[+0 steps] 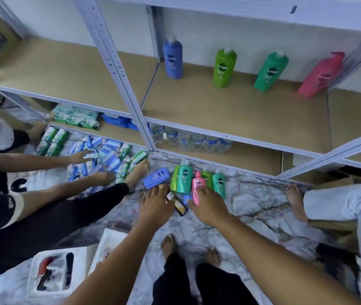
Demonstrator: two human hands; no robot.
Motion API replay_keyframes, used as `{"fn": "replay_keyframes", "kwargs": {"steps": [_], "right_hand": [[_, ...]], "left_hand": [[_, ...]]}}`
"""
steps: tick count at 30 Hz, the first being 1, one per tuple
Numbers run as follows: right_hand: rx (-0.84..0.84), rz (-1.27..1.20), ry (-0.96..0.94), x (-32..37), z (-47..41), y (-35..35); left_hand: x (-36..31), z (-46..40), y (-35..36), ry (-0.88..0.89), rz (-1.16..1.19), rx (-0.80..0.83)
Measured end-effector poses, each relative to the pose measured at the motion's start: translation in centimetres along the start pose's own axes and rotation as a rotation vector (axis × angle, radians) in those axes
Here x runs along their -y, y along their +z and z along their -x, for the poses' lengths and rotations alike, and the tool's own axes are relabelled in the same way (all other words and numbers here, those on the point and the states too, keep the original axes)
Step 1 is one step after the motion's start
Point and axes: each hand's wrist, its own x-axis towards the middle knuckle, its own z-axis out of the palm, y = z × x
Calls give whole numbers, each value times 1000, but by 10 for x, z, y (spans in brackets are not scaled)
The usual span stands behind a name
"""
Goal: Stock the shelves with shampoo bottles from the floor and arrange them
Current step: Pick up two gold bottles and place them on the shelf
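Note:
Several small shampoo bottles lie in a cluster on the marble-patterned floor below the shelf: a blue one, a teal one, a pink one, another teal one and a black-and-yellow one. My left hand reaches down, its fingertips at the blue bottle's near edge, fingers spread. My right hand grips the pink bottle. On the middle shelf board four large bottles stand apart in a row: blue, light green, teal and pink.
To the left another person's hands sort small boxes on the floor. Water bottles fill the bottom shelf. A white foam tray lies near left. A seated person's leg is at the right. My feet stand below.

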Motion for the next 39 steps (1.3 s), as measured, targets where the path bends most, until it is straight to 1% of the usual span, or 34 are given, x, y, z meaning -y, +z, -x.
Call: {"fn": "replay_keyframes", "kwargs": {"steps": [4,8,11,16,19,22,28,30,33,36,38,39], "right_hand": [[53,-22,22,-4,-53,80],[92,-80,50,-12,-109,166],[125,-138,68,-15,-150,231],[124,-232,69,-20,-215,335],[147,-265,96,-26,-252,393],[119,-260,108,-33,-281,442],[72,-230,110,-33,-325,489],[2,-205,121,-26,-330,498],[-93,-178,163,-16,-329,512],[-141,-185,200,-11,-329,532],[-180,-204,236,-6,-329,542],[-195,-207,256,-4,-330,547]], "left_hand": [[48,-51,69,-43,-47,54],[98,-106,144,-99,11,98],[137,-140,200,-155,60,90],[203,-194,286,-199,96,75],[235,-226,327,-208,96,72],[258,-251,361,-229,109,40],[290,-286,409,-271,128,-11],[298,-297,421,-287,103,-28],[302,-310,427,-399,231,-50],[307,-319,428,-475,391,-66],[312,-323,429,-486,451,-79],[313,-325,429,-492,445,-75]]}}
